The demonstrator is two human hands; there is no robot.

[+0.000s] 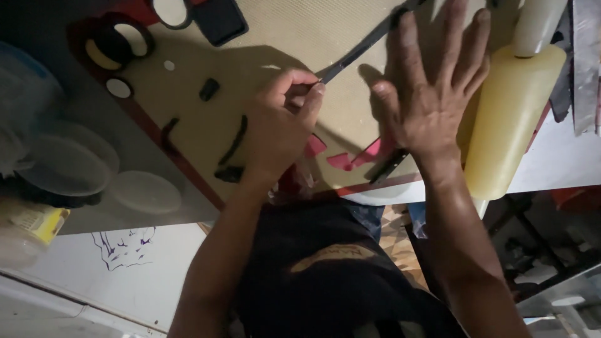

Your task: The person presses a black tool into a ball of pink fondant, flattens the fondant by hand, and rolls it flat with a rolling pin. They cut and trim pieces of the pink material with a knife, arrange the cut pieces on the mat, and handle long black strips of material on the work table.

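My left hand (278,128) is closed in a pinch on the near end of a long, thin, dark tool (363,45) that runs diagonally up and to the right across a tan work mat (275,44) with a red border. My right hand (432,94) lies flat on the mat, fingers spread, right beside the tool; it holds nothing. Just below the two hands lie pink-red cut scraps (343,161) and a short dark strip (389,166). Several black cut pieces (235,141) lie on the mat to the left of my left hand.
A cream rolling pin (510,119) lies to the right of my right hand. Ring-shaped cutters (119,44), a black rectangular object (219,22) and small white discs (118,87) sit at the upper left. Clear plastic tubs and lids (62,166) stand at the left edge.
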